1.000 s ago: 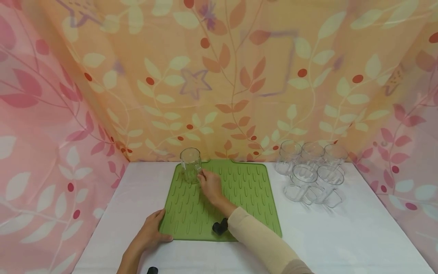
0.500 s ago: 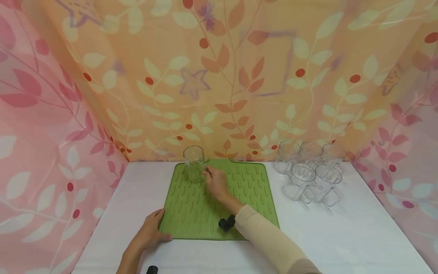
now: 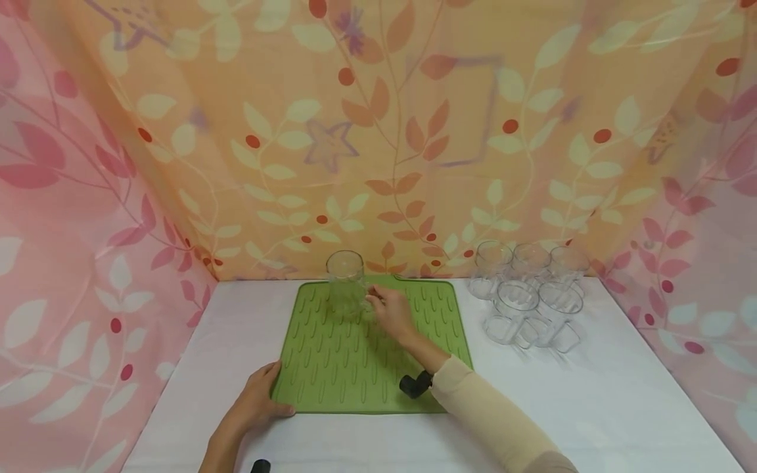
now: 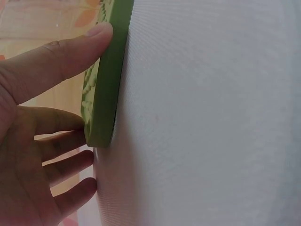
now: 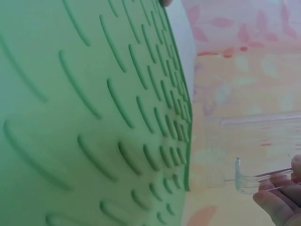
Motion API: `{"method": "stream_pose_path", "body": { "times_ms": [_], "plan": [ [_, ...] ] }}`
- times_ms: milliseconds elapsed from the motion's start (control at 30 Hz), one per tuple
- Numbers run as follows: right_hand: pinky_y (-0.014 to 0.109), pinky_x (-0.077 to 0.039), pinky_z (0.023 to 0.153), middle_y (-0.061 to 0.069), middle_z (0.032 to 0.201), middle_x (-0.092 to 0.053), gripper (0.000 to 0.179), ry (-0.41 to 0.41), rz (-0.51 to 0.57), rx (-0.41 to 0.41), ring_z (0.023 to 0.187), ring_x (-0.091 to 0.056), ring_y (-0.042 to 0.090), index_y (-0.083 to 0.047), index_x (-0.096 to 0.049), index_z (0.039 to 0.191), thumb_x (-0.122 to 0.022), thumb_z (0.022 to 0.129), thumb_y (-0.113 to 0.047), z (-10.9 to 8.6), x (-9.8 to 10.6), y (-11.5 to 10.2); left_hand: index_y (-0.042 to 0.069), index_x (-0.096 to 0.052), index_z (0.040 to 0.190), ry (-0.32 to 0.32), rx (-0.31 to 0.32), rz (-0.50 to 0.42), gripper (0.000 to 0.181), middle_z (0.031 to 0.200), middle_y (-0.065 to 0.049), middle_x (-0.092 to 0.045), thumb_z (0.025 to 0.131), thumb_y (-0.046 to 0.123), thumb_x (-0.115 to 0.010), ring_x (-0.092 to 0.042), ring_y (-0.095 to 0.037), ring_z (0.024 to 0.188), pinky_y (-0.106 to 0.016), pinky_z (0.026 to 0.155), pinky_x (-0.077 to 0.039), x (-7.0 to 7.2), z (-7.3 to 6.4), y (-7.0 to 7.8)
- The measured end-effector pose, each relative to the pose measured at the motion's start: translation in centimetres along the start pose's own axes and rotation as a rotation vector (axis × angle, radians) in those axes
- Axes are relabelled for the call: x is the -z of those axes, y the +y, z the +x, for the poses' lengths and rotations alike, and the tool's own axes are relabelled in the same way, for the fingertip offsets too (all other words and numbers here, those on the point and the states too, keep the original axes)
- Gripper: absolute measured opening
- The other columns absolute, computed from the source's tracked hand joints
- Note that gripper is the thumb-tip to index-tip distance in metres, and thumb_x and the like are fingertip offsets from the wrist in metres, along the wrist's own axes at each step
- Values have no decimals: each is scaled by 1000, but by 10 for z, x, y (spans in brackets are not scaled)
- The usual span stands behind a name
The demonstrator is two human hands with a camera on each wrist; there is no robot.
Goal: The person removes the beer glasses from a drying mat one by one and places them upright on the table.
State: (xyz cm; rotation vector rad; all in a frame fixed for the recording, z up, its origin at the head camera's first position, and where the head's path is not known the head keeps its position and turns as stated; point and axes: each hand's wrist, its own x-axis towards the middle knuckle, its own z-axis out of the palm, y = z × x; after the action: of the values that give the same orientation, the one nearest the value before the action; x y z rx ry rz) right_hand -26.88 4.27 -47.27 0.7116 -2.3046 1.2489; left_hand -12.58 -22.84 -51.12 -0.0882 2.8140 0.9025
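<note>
My right hand (image 3: 393, 314) holds a clear glass mug (image 3: 345, 281) by its handle, fingers curled round it. Mouth up, the mug is over the back left part of a green ribbed drying mat (image 3: 337, 368). In the right wrist view the mug (image 5: 268, 134) shows beyond the mat's edge, with fingertips on its handle (image 5: 247, 183). At the mat's near left corner rests my left hand (image 3: 258, 397), its thumb (image 4: 96, 40) on the front edge and its relaxed fingers spread along the left side.
Several more glass mugs (image 3: 517, 299) stand grouped to the right of the mat on the white tabletop (image 3: 532, 407). Patterned fabric walls (image 3: 408, 131) rise behind and on both sides. A black wrist device (image 3: 416, 385) sits at the right sleeve.
My right hand has carried the glass mug to the right over the back of the mat. The left hand keeps its place at the corner. The head view has shifted slightly.
</note>
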Motion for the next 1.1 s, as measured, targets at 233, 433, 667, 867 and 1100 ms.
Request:
{"method": "stream_pose_path", "body": {
  "times_ms": [233,433,667,867,1100],
  "plan": [
    [34,-61,68,15,87,-75,12,4,42,-27,82,-73,26,1,-73,92,-65,91,-9,-5,26,-1,-10,-31,146,-3,15,6,110,150,-31,-34,61,25,-90,-28,-52,139,-66,112,-27,0,0,-1],
    [32,-61,64,17,88,-74,12,21,60,-39,83,-73,28,5,-73,96,-67,88,-3,-12,48,-5,-10,-31,147,-8,16,2,111,150,-31,-34,60,25,-91,-27,-52,139,-66,112,-28,-1,1,-2],
    [29,-61,63,15,87,-75,12,34,50,-54,79,-72,26,2,-74,97,-69,87,-4,-20,71,-7,-10,-30,147,-11,10,4,111,150,-31,-34,60,25,-91,-28,-52,138,-66,111,-28,-1,2,-3],
    [25,-60,61,14,87,-75,12,46,35,-41,79,-73,25,1,-74,97,-70,86,-3,-30,91,-12,-10,-30,147,-19,14,3,111,150,-31,-33,61,25,-90,-27,-53,138,-67,111,-28,0,1,0],
    [22,-58,57,10,83,-75,9,81,-22,-8,75,-72,22,-1,-75,92,-72,84,-3,-44,109,-15,-9,-30,147,-20,16,9,110,149,-31,-34,61,25,-90,-28,-53,138,-67,111,-29,0,3,-1]
  ]
}}
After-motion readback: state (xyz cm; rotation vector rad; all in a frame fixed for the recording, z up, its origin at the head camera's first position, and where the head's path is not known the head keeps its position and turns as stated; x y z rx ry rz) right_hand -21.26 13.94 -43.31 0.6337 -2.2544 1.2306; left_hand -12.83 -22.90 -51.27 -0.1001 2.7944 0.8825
